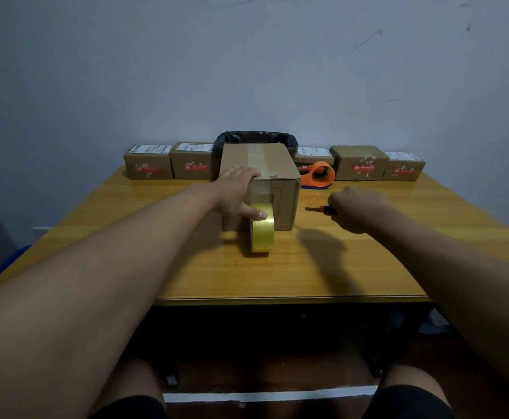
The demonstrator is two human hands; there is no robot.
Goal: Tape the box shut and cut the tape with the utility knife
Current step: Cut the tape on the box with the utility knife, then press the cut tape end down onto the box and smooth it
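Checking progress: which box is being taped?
The large box in the middle, under the left hand, tape roll at its front; smaller boxes stand behind.

Tape roll (262,229) before box (260,182), knife (319,209) right.

Table (307,267) is wood or a wood-look top with a glossy varnish, and you can see glare all over it. Box (286,207) at 12 o'clock is plain matt brown cardboard with a shiny clear strip (257,160) down the top. Roll (262,234) just in front is glossy, see-through yellowish plastic film. Knife (322,209) at 1 o'clock has an orange and black plastic grip and a dull grey metal blade. Dispenser (322,173), further back at 1, is smooth orange plastic. Small boxes (148,167) along the far edge are matt cardboard with white paper labels. Bag (256,137) behind the box is crinkly, shiny black plastic. Wall (247,71) is matt paint, scuffed.
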